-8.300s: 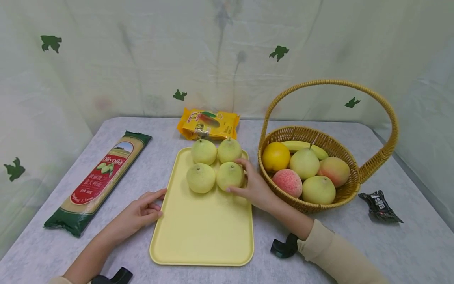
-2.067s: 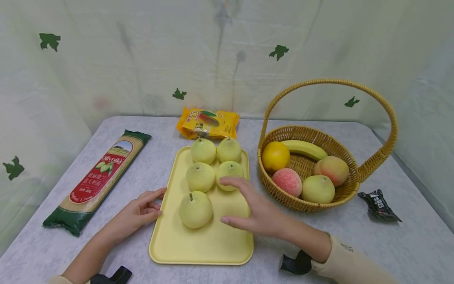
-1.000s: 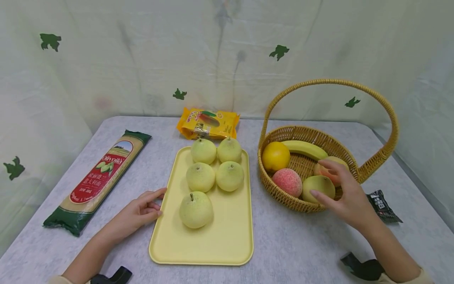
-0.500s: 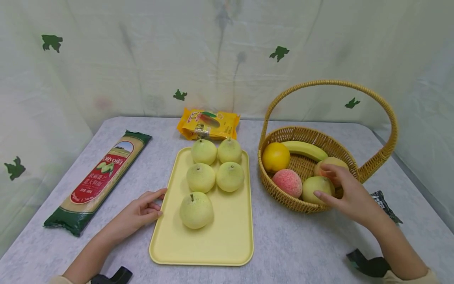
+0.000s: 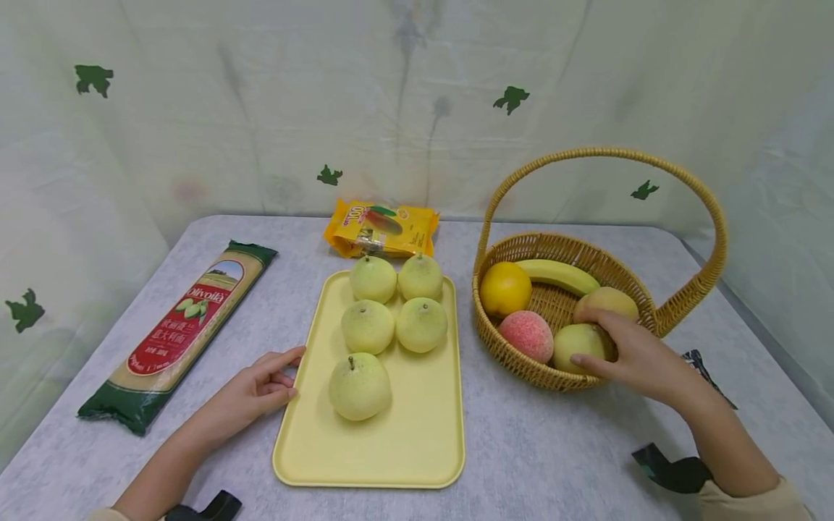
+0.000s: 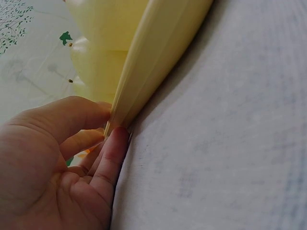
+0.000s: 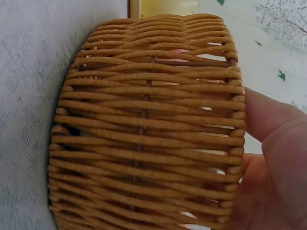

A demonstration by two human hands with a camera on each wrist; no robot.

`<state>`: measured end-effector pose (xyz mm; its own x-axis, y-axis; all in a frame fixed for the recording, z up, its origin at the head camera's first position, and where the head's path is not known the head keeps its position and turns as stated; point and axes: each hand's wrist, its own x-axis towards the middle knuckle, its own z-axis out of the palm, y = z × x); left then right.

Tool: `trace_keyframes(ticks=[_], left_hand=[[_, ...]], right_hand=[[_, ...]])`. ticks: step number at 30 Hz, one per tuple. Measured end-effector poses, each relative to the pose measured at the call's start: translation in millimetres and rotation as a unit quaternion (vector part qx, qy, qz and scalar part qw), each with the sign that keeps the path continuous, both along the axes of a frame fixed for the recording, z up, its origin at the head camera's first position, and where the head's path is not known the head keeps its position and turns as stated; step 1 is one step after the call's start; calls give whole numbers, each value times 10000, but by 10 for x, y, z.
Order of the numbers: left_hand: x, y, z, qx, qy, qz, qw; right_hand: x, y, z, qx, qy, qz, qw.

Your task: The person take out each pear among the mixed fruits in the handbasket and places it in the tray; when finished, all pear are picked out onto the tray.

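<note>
In the head view, my left hand (image 5: pixel 260 387) pinches the left rim of a yellow tray (image 5: pixel 404 452). The left wrist view shows its fingertips on both sides of that rim (image 6: pixel 136 72). Several round yellow-green pears stand on the tray, the nearest pear (image 5: pixel 360 387) alone in front of two pairs. My right hand (image 5: pixel 641 362) reaches into the wicker basket (image 5: pixel 485 336) and holds a pear (image 5: pixel 576 346), thumb in front, fingers behind. In the right wrist view, the basket wall (image 7: pixel 148 124) hides that pear and most of the hand.
Also in the basket are an orange (image 5: pixel 505 289), a banana (image 5: pixel 557 275), a pink peach (image 5: pixel 526 336) and another peach (image 5: pixel 609 300). A pasta packet (image 5: pixel 182 333) lies left, a yellow mango-picture packet (image 5: pixel 382 228) behind the tray, a small black wrapper (image 5: pixel 700 365) beyond my right wrist.
Earlier a pear went from the basket to the tray's front. My right hand then moved right to the basket and has now closed around another pear. The left hand has stayed at the rim.
</note>
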<state>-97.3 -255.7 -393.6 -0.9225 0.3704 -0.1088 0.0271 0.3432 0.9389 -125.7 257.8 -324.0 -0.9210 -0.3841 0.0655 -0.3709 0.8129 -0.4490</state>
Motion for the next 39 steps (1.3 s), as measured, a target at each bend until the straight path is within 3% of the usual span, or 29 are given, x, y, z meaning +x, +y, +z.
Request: trace_keyframes(ticks=[7,17,22,29,32,39], left_hand=[[3,-8,-9,-25,27,0,10000],[9,-13,-13,-20,-50,36,10000],[4,-12,-17,-31,-44,24,10000],[3,-6,6,-46,-56,6,10000],[2,-5,9,-51,-57,-4,10000],[-3,-3,1,-58,-61,16,10000]], right_hand=[[-49,-27,-6,-12,-55,250,9997],[-6,-62,-6,-389,-50,-206,9990],[73,-91,59,-714,323,-531,9955],[212,-253,221,-1397,983,-659,9831],[269,-401,276,-1815,1081,-484,9762],[332,-841,249,-2357,1127,558,9637]])
